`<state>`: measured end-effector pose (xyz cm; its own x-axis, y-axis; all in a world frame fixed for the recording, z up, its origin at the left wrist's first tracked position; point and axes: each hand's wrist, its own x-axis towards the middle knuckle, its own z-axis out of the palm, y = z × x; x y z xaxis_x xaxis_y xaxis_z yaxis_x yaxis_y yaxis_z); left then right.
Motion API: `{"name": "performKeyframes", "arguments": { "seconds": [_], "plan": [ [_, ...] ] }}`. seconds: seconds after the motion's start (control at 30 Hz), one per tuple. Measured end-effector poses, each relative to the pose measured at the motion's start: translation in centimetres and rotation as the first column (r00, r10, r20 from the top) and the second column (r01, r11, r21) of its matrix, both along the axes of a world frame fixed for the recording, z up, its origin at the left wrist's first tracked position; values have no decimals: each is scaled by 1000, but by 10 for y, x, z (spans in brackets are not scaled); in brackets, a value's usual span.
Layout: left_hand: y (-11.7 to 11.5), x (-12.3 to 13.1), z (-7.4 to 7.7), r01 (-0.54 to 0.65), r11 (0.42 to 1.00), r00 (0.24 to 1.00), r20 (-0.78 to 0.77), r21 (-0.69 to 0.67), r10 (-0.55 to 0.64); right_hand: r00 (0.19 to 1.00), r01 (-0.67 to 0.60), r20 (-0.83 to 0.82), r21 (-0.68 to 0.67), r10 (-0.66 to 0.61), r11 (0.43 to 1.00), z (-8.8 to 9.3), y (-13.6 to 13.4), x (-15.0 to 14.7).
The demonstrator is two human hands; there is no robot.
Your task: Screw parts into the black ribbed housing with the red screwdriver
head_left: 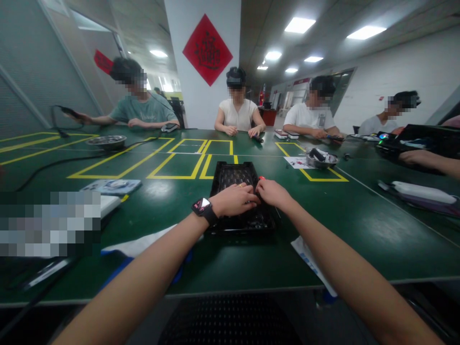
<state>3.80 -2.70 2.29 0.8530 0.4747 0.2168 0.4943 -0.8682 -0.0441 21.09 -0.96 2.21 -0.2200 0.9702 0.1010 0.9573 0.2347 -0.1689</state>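
Observation:
A black grid tray (235, 173) lies on the green table in front of me. Both my hands rest over its near half. My left hand (235, 199), with a smartwatch on the wrist, has its fingers curled down onto the tray. My right hand (272, 192) is closed in a pinch beside it, with a small red-tipped thing showing at its fingertips. What the fingers hold is too small to name. The two hands almost touch.
Several people sit along the far side of the table (359, 220). A metal bowl (108, 141) stands at the far left, another dish (321, 159) at the right. White paper (143, 244) and a leaflet (311, 261) lie near me. A white device (422, 192) lies right.

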Motion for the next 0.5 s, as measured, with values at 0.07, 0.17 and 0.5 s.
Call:
{"name": "performKeyframes", "arguments": {
  "seconds": [0.07,0.17,0.5],
  "plan": [
    [1,0,-1,6,1000,1000,-1,-19,-6,1000,4,-14,-3,-4,1000,1,0,0],
    [2,-3,-1,9,999,1000,-15,-41,-10,999,-10,-50,-20,9,1000,1,2,1],
    [-2,-2,-1,-10,1000,999,-42,-19,9,998,30,-50,-11,-31,999,2,-2,-4]
  ]
}}
